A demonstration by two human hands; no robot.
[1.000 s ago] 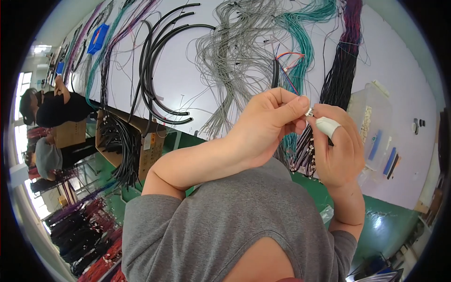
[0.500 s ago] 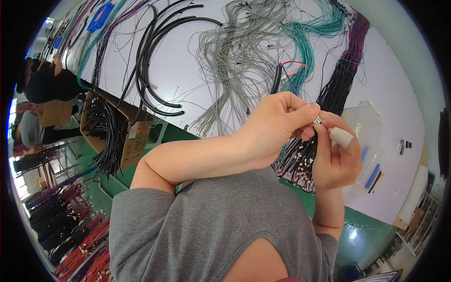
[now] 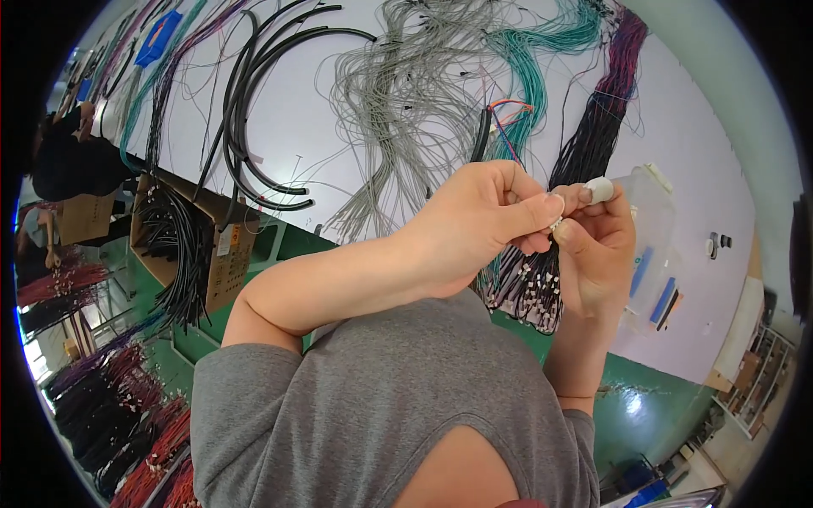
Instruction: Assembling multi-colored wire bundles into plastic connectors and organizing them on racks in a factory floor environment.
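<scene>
Both hands are pinched shut, the left hand (image 3: 474, 224) and right hand (image 3: 597, 254) gripping what looks like a small white connector (image 3: 556, 225) above the black wire bundle (image 3: 542, 279).

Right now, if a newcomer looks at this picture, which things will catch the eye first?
First come the left hand and right hand, meeting at the centre and pinching a small white plastic connector between their fingertips. Behind them, bundles of grey wires, teal wires and thick black cables hang across the white board.
</scene>
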